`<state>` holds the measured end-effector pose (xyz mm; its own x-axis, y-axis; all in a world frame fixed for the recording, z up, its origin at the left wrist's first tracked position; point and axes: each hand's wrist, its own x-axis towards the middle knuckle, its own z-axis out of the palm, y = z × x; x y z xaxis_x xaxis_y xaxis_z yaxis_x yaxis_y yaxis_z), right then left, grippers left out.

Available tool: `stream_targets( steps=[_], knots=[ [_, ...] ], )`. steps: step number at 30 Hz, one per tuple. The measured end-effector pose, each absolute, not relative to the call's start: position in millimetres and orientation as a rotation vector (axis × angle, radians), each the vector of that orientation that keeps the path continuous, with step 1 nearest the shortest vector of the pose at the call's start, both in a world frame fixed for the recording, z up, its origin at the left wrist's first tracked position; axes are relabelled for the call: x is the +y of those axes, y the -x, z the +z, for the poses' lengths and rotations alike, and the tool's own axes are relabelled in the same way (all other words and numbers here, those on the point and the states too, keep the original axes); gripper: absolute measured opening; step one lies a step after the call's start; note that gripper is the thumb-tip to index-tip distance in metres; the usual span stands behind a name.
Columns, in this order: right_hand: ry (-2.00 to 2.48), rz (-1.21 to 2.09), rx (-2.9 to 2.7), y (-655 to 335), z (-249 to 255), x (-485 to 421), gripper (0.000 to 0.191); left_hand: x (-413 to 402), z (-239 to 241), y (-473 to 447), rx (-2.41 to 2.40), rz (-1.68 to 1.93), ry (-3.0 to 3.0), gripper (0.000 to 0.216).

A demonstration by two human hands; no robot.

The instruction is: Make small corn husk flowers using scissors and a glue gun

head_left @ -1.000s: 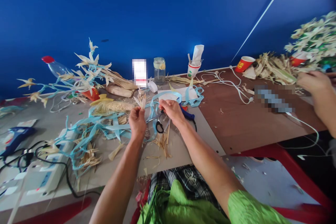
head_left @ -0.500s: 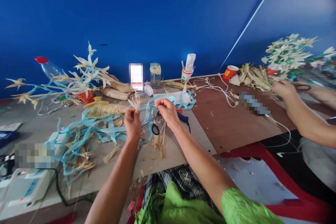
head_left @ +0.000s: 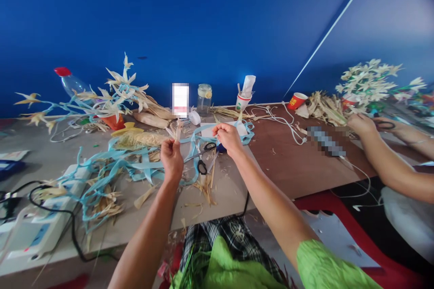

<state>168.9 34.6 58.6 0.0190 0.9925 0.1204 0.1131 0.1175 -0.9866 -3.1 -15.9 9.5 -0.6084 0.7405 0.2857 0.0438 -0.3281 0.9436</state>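
Pale husk flower [head_left: 178, 131]: the piece is standing upright out of the left hand [head_left: 172, 157], its petals projecting above the thumb and forefinger. From the head camera I am seeing the left hand grasping it by its lower end, with the base hidden inside the fingers. The right hand [head_left: 227, 137] is hovering to the flower's right, apart from it, with a clear gap between. Its fingertips are drawing together against the thumb; I cannot tell whether they are pinching anything.

Scissors [head_left: 196, 155] are lying between the hands, nearer to me than the flower, their dark handles spreading apart and their blades pointing toward the left hand. Light-blue ribbon [head_left: 147, 173] is trailing over the table at the left hand's side and looping behind the scissors. A white sheet [head_left: 241, 129] is lying just beyond the right hand, and husk scraps [head_left: 205, 190] are lying in front of the scissors.
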Motion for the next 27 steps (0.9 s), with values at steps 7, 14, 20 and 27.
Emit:
stream_targets(
  steps=[7,14,20,27],
  knots=[
    [1.189,0.944,-1.421,-156.7,50.9,45.6,0.018,-16.0,9.4,7.5,1.48,2.035,-0.991,0.011],
    [1.169,1.078,-1.43,-152.4,53.2,40.7,0.017,-17.1,11.3,6.6,1.485,2.027,-0.991,0.01],
    [1.163,1.208,-1.415,-166.1,57.6,27.3,0.015,-16.8,9.7,5.2,1.484,2.022,-1.009,0.009],
    [1.168,1.163,-1.428,-188.3,61.9,21.1,0.042,-15.8,8.0,4.4,1.455,2.022,-1.017,0.009]
  ],
)
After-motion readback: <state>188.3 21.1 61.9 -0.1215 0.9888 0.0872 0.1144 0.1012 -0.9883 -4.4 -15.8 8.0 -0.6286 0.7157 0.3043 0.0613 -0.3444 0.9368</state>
